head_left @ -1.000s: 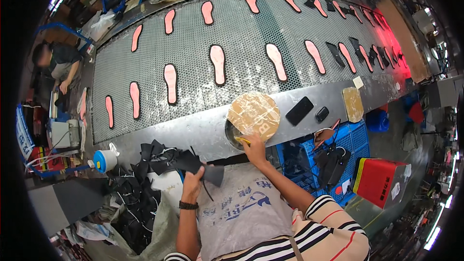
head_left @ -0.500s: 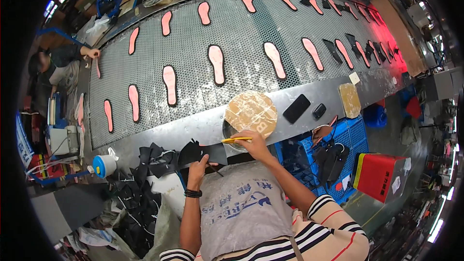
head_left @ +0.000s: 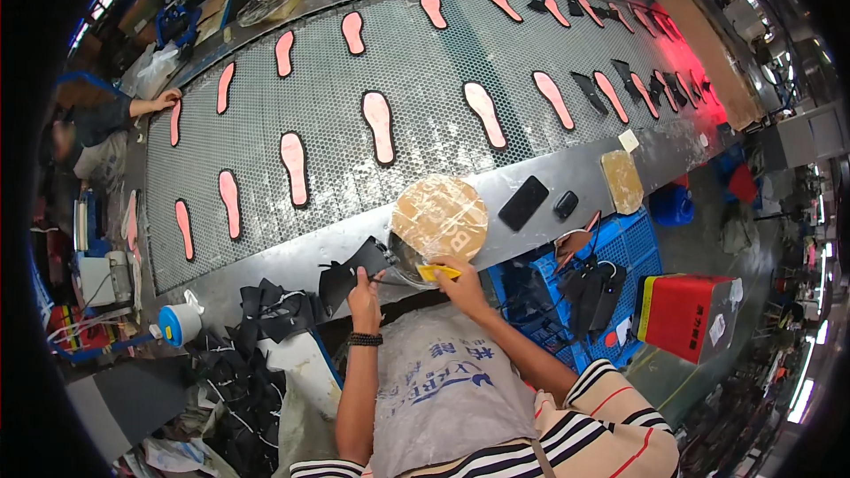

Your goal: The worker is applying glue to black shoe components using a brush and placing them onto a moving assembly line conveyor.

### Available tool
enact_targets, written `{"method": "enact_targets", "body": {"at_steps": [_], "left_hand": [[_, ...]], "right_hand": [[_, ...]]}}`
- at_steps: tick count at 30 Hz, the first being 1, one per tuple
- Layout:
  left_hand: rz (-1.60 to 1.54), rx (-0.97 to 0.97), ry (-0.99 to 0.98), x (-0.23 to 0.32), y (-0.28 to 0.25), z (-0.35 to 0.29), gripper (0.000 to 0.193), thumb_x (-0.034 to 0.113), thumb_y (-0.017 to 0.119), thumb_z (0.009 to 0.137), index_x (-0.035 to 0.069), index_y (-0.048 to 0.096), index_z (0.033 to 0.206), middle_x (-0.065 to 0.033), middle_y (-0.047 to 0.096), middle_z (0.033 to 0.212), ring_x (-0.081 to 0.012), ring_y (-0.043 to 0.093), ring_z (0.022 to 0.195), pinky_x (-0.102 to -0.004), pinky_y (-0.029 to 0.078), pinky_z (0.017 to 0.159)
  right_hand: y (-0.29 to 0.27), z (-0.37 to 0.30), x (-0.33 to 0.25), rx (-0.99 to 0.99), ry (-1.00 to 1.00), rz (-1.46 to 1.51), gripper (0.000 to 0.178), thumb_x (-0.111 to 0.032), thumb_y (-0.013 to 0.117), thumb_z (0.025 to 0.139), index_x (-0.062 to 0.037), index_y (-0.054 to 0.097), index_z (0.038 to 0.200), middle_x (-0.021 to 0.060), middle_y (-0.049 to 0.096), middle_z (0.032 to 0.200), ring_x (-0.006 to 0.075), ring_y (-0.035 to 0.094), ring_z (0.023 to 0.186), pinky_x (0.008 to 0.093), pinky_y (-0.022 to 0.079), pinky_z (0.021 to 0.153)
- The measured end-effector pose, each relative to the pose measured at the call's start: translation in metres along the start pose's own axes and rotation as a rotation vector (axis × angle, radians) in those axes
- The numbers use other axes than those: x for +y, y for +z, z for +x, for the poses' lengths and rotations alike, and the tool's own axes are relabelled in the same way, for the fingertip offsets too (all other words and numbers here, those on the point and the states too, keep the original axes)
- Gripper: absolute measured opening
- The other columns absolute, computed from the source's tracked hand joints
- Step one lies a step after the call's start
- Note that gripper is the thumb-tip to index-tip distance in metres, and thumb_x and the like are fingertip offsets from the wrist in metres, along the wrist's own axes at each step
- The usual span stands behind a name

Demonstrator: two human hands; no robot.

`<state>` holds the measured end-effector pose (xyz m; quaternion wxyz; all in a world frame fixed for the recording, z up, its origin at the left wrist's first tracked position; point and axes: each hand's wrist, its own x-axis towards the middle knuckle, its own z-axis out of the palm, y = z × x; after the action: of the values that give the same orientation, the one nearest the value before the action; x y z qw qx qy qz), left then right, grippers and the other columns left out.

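Observation:
My left hand (head_left: 365,299) pinches a black fabric piece (head_left: 347,281) by its lower edge, near the front edge of the metal table. In my right hand (head_left: 463,288) is a flat yellow scraper (head_left: 436,273), gripped between fingers and thumb. The scraper is over the near side of a round pan (head_left: 405,258), whose contents I cannot make out. A round brown cardboard disc (head_left: 440,212), wrapped in clear film or tape, covers most of the pan. Black fabric piece and scraper are apart.
Pink black-rimmed insoles (head_left: 378,128) lie in rows on a mesh belt (head_left: 336,106). A phone (head_left: 523,203) and a small black case (head_left: 566,204) sit right of the disc. Black pieces (head_left: 274,310) are heaped at left. A co-worker's hand (head_left: 166,101) touches an insole at far left.
My right hand has lowered toward the pan, and the scraper has turned from edge-on to showing its flat face. My left hand has tilted the black piece upward. The whole view has shifted slightly.

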<state>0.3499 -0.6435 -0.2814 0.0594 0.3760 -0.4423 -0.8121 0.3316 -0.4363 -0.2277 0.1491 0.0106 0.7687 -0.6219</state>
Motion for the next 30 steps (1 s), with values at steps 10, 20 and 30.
{"method": "enact_targets", "body": {"at_steps": [10, 20, 30], "left_hand": [[0.118, 0.101, -0.035, -0.039, -0.036, 0.028, 0.056, 0.045, 0.054, 0.104, -0.007, 0.066, 0.089, -0.0051, 0.066, 0.076, -0.0081, 0.041, 0.056, -0.0279, 0.035, 0.054], [0.032, -0.236, -0.059, 0.066, -0.013, 0.067, 0.011, 0.012, 0.063, 0.095, 0.002, 0.065, 0.097, -0.0018, 0.066, 0.086, -0.0188, 0.066, 0.075, -0.0373, 0.055, 0.072], [0.386, -0.949, 0.077, 0.026, 0.294, 0.094, 0.032, 0.026, 0.066, 0.096, 0.002, 0.058, 0.114, -0.0072, 0.063, 0.105, -0.0219, 0.065, 0.088, -0.0400, 0.056, 0.079]], "right_hand": [[0.053, -0.002, 0.030, 0.138, -0.250, -0.248, 0.013, -0.001, 0.061, 0.090, 0.0014, 0.062, 0.103, 0.0137, 0.060, 0.092, 0.0193, 0.064, 0.065, 0.0326, 0.052, 0.060], [-0.010, -0.041, 0.025, 0.175, -0.085, -0.152, 0.014, -0.008, 0.062, 0.090, 0.0007, 0.064, 0.101, 0.0180, 0.061, 0.094, 0.0356, 0.064, 0.087, 0.0405, 0.051, 0.077], [-0.051, -0.087, 0.006, 0.410, 0.051, 0.055, 0.012, -0.003, 0.061, 0.093, 0.0022, 0.066, 0.103, 0.0082, 0.061, 0.093, 0.0128, 0.066, 0.066, 0.0256, 0.053, 0.061]]}}
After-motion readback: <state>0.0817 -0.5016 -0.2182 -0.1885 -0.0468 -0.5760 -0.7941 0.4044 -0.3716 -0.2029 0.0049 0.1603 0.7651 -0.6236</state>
